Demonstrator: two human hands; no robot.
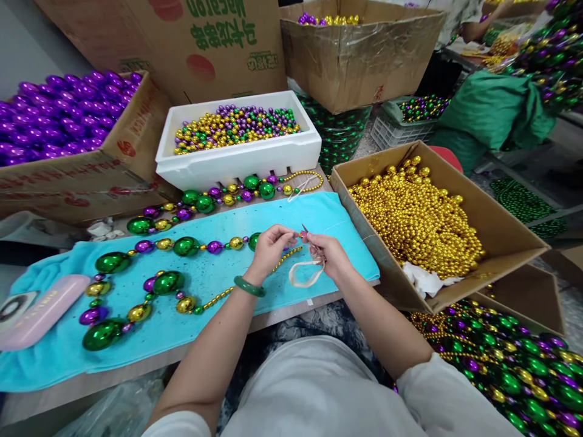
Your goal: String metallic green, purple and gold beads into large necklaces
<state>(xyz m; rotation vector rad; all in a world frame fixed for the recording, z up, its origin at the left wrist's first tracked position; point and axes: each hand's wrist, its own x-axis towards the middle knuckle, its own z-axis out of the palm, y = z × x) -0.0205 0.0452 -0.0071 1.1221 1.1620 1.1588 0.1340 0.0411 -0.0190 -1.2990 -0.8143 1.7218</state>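
My left hand [273, 246], with a green bangle [249, 286] at its wrist, pinches the end of a bead necklace [186, 246] over the turquoise towel [282, 221]. Large green, purple and gold beads run leftward from it and curl back into a strand of small gold beads [218, 297] that passes behind my left forearm. Close by, my right hand [328, 254] is closed on small scissors with a pale loop handle [307, 274]; their dark tip points up beside my left fingertips. A thin thread trails to the right. What exactly lies between the fingertips is too small to tell.
Behind the towel lies another bead necklace [204, 202], below a white foam box [237, 167] of small mixed beads. Cartons of purple beads [68, 121] and gold bead strings [414, 212] flank the table. A pink case [50, 312] rests left. Another person's arm [485, 24] shows far right.
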